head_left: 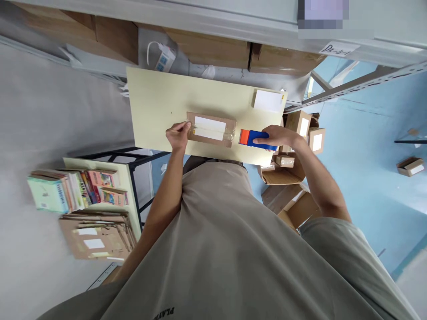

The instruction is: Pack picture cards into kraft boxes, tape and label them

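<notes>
- One pale yellow rectangular table [156, 102]; one white paper pad [267, 100] at its far right corner, well apart from the hands, nothing blocking.
- One flat brown cardboard parcel with white label [211, 129] near the table's near edge, long axis left-right along that edge.
- Left hand [178, 134] grip pinched on the parcel's left end.
- Right hand [278, 136] grip clamped on one blue-and-orange tape dispenser [256, 138], orange end pointing at the parcel's right end.
- Several small brown boxes [302, 124] on the floor past the right edge.

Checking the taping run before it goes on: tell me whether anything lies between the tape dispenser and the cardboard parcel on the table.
Nothing visible does. The tape dispenser, held in the right hand, sits just off the right end of the cardboard parcel, with only bare table and clear tape between them. The left hand holds the parcel's far end.
</notes>
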Available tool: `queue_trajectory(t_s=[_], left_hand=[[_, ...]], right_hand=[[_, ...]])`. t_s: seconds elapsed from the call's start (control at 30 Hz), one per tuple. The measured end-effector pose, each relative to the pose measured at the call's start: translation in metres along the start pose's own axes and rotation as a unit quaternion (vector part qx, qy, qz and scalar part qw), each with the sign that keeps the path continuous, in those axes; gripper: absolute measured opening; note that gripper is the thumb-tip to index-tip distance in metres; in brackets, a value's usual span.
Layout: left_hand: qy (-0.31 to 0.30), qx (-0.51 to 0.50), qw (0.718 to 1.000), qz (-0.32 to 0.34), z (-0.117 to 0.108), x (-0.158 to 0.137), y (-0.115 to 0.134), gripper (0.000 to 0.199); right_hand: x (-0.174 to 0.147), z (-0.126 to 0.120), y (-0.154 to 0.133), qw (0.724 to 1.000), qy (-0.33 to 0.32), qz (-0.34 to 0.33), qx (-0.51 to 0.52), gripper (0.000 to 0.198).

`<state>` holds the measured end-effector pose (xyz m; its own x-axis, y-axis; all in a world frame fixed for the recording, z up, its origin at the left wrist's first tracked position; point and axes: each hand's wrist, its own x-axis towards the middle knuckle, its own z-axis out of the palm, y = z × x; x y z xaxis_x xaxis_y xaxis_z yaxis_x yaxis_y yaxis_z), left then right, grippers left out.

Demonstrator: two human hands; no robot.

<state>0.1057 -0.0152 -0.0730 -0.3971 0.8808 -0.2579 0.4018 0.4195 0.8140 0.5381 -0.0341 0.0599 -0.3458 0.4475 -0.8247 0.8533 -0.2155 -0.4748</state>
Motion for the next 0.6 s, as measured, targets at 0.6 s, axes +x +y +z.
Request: queue_trajectory(t_s=[0.6], left_hand=[[0.003,0.049,0.999,0.002,0.004,-0.009,0.011,0.01]], right_hand=[[0.014,0.025,-0.017,0.987,0.08,0.102,-0.091,0.061]])
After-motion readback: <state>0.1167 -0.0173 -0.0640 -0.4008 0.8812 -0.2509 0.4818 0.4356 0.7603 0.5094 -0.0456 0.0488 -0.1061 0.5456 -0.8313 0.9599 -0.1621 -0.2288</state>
